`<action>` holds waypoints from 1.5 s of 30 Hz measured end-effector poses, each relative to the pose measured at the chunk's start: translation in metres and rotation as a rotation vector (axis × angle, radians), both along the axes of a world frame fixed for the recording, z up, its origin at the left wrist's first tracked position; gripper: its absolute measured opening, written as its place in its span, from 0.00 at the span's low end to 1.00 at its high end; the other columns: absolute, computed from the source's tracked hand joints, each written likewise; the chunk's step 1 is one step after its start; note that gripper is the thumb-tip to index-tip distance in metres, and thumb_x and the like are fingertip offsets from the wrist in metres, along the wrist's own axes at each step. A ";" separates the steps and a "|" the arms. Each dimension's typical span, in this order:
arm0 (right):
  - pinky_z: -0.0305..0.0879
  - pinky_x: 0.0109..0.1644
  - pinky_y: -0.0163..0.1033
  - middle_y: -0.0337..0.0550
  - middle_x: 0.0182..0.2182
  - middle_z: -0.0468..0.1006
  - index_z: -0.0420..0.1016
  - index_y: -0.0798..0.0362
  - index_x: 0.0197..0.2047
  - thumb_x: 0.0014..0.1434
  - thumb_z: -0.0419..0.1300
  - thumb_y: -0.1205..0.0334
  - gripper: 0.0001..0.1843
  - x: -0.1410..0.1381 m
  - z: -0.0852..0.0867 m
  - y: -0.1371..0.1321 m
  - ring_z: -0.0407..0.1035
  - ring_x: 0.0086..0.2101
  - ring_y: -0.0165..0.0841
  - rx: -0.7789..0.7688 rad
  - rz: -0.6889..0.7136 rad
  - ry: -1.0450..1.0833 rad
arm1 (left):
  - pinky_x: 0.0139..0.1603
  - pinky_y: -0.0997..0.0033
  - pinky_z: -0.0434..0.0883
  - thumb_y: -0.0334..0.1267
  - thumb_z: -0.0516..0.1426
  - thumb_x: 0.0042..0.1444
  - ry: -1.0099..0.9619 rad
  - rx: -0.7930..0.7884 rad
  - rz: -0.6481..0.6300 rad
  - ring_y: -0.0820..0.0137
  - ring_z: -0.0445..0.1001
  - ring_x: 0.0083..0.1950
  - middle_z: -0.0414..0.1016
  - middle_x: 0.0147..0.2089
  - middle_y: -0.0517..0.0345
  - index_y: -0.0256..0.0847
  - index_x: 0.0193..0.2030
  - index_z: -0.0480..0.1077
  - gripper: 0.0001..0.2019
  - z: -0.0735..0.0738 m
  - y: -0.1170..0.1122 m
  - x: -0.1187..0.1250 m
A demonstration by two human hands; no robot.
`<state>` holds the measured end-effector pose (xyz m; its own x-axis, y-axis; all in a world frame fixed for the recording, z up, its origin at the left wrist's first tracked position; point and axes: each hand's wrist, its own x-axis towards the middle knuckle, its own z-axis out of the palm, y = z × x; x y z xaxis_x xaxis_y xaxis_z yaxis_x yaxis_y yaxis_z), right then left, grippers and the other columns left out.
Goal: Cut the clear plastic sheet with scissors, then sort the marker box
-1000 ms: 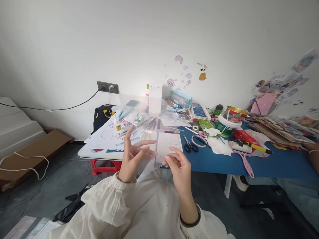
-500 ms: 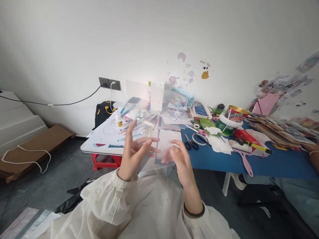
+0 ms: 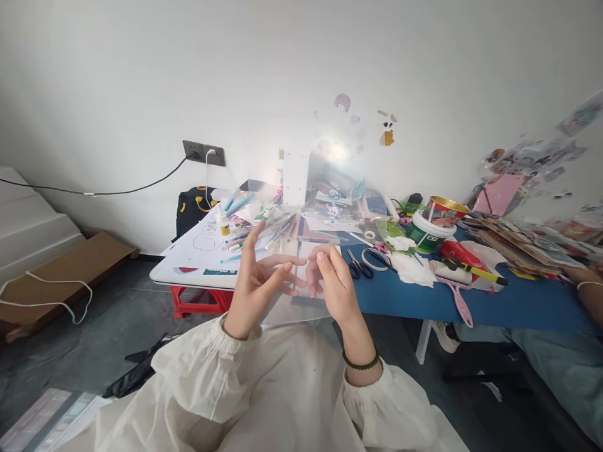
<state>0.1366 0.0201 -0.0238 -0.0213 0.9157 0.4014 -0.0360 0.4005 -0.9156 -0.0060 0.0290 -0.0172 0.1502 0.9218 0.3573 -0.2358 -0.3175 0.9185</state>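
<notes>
My right hand [image 3: 332,285] pinches the clear sheet [image 3: 293,309], left hand [image 3: 257,289] fingers [image 3: 281,272] spread against it; light, even tension should avoid creasing.

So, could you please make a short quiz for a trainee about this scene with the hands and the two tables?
1. True or false: the black scissors lie on the blue table.
2. Which thing do the left hand and the right hand both touch?
A) the clear plastic sheet
B) a red book
C) a cup
3. Fill in: the legs under the white table are ____ in colour.
Key: 1 true; 2 A; 3 red.
</notes>
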 end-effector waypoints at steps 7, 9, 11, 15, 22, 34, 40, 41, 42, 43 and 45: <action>0.50 0.16 0.30 0.30 0.17 0.66 0.65 0.49 0.38 0.65 0.46 0.47 0.16 0.002 0.000 0.001 0.56 0.14 0.24 -0.042 0.024 0.013 | 0.23 0.69 0.78 0.40 0.60 0.54 -0.007 -0.003 -0.026 0.63 0.80 0.30 0.78 0.43 0.49 0.52 0.68 0.39 0.41 -0.001 0.002 0.000; 0.49 0.15 0.31 0.30 0.17 0.66 0.66 0.49 0.38 0.65 0.46 0.46 0.16 0.003 -0.001 0.001 0.56 0.13 0.24 -0.053 0.018 0.000 | 0.23 0.68 0.78 0.40 0.60 0.54 -0.006 -0.006 -0.028 0.63 0.80 0.30 0.78 0.42 0.50 0.52 0.68 0.40 0.40 -0.001 0.002 0.000; 0.49 0.15 0.31 0.30 0.16 0.66 0.66 0.48 0.38 0.64 0.46 0.46 0.17 0.004 -0.001 0.000 0.55 0.12 0.24 -0.058 0.014 -0.004 | 0.23 0.67 0.78 0.40 0.61 0.54 0.002 -0.008 -0.038 0.63 0.80 0.29 0.78 0.42 0.50 0.53 0.67 0.41 0.40 -0.001 0.003 0.000; 0.48 0.14 0.32 0.30 0.15 0.66 0.66 0.48 0.37 0.64 0.46 0.44 0.17 0.005 -0.001 0.002 0.53 0.11 0.24 -0.051 0.007 -0.008 | 0.23 0.66 0.79 0.42 0.61 0.53 0.008 0.002 -0.021 0.62 0.80 0.29 0.78 0.41 0.50 0.52 0.67 0.42 0.40 -0.001 0.004 0.001; 0.46 0.16 0.31 0.28 0.11 0.59 0.67 0.50 0.38 0.66 0.46 0.48 0.17 0.011 -0.006 0.008 0.50 0.12 0.24 -0.014 0.037 -0.027 | 0.23 0.72 0.78 0.39 0.60 0.55 -0.004 0.035 -0.075 0.68 0.79 0.27 0.78 0.41 0.52 0.50 0.67 0.42 0.38 -0.005 0.008 0.001; 0.45 0.16 0.32 0.28 0.09 0.58 0.67 0.50 0.37 0.67 0.45 0.48 0.18 0.014 -0.010 0.013 0.48 0.11 0.24 -0.028 0.026 -0.051 | 0.23 0.72 0.78 0.39 0.61 0.54 0.021 0.017 -0.071 0.67 0.79 0.27 0.78 0.39 0.54 0.50 0.66 0.41 0.39 -0.002 0.007 0.002; 0.44 0.16 0.32 0.28 0.09 0.58 0.67 0.50 0.38 0.67 0.45 0.50 0.17 0.014 -0.012 0.012 0.49 0.11 0.25 -0.026 0.028 -0.042 | 0.23 0.74 0.77 0.38 0.60 0.55 0.010 -0.007 -0.088 0.67 0.79 0.27 0.78 0.39 0.54 0.49 0.66 0.40 0.39 -0.003 0.008 0.003; 0.44 0.16 0.32 0.28 0.09 0.58 0.67 0.50 0.38 0.67 0.45 0.50 0.16 0.015 -0.012 0.012 0.49 0.11 0.25 -0.021 0.026 -0.045 | 0.23 0.74 0.77 0.38 0.60 0.55 0.006 -0.014 -0.093 0.67 0.79 0.27 0.78 0.39 0.54 0.49 0.66 0.41 0.39 -0.004 0.008 0.003; 0.45 0.17 0.32 0.28 0.09 0.58 0.67 0.50 0.38 0.67 0.45 0.50 0.16 0.015 -0.012 0.012 0.49 0.12 0.25 -0.016 0.025 -0.049 | 0.23 0.74 0.77 0.38 0.60 0.55 0.001 -0.021 -0.098 0.67 0.79 0.27 0.78 0.39 0.54 0.49 0.66 0.41 0.38 -0.004 0.009 0.003; 0.45 0.17 0.32 0.28 0.09 0.58 0.67 0.50 0.38 0.67 0.45 0.50 0.16 0.015 -0.012 0.012 0.49 0.12 0.25 -0.010 0.023 -0.053 | 0.23 0.74 0.77 0.39 0.60 0.56 -0.004 -0.029 -0.103 0.68 0.79 0.27 0.77 0.39 0.54 0.49 0.66 0.41 0.38 -0.005 0.009 0.003; 0.45 0.17 0.33 0.28 0.09 0.58 0.67 0.50 0.38 0.67 0.45 0.50 0.16 0.015 -0.013 0.012 0.50 0.12 0.25 0.000 0.017 -0.060 | 0.23 0.74 0.77 0.39 0.59 0.56 -0.013 -0.042 -0.112 0.68 0.79 0.27 0.77 0.40 0.53 0.49 0.66 0.42 0.36 -0.006 0.011 0.003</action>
